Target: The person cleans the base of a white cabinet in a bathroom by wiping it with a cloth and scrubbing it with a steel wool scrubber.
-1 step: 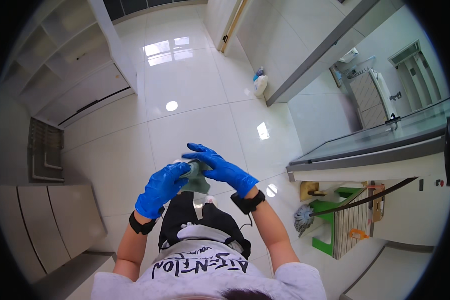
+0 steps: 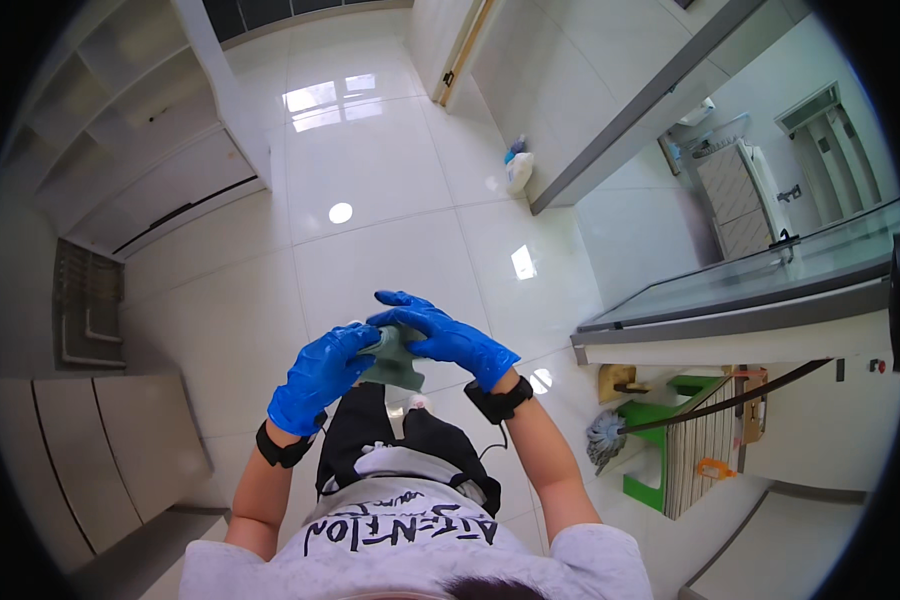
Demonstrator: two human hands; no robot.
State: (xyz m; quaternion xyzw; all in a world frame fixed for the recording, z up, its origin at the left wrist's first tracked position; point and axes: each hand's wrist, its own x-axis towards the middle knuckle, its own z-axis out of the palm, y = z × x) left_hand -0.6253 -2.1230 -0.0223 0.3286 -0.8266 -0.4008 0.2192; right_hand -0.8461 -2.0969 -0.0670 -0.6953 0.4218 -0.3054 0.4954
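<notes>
- The left hand [image 2: 320, 378], in a blue glove, grasps a grey-green cloth [image 2: 400, 374], its fingers bent over the cloth's upper left part.
- The right hand [image 2: 450, 342], also in a blue glove, reaches across from the other side and lies against the cloth's upper right, its fingers pointing left toward the left hand. The forefinger stands a little apart from the rest. Whether this hand pinches the cloth or only touches it, I cannot tell.
- The cloth is between the two hands, in front of the body and above the floor [image 2: 380, 250]; its lower part hangs below the fingers.
- A black band [image 2: 282, 446] circles the left wrist, and a black strap [image 2: 498, 402] with a small box and a cord circles the right.
- The person wears a white shirt [image 2: 390, 545] with dark lettering and black trousers [image 2: 358, 425]; a pale shoe [image 2: 418, 402] shows below the cloth.
- The floor has large, shiny white tiles with bright reflections.
- Ahead and to the right, a white bottle [image 2: 519, 173] stands near the wall, just beside a blue one [image 2: 515, 148].
- To the right, a mop [image 2: 605, 437] with grey strands leans by a green frame [image 2: 646, 489].
- At far left is a white shelf unit [image 2: 175, 115] with a low cabinet [image 2: 152, 440] nearer the person.
</notes>
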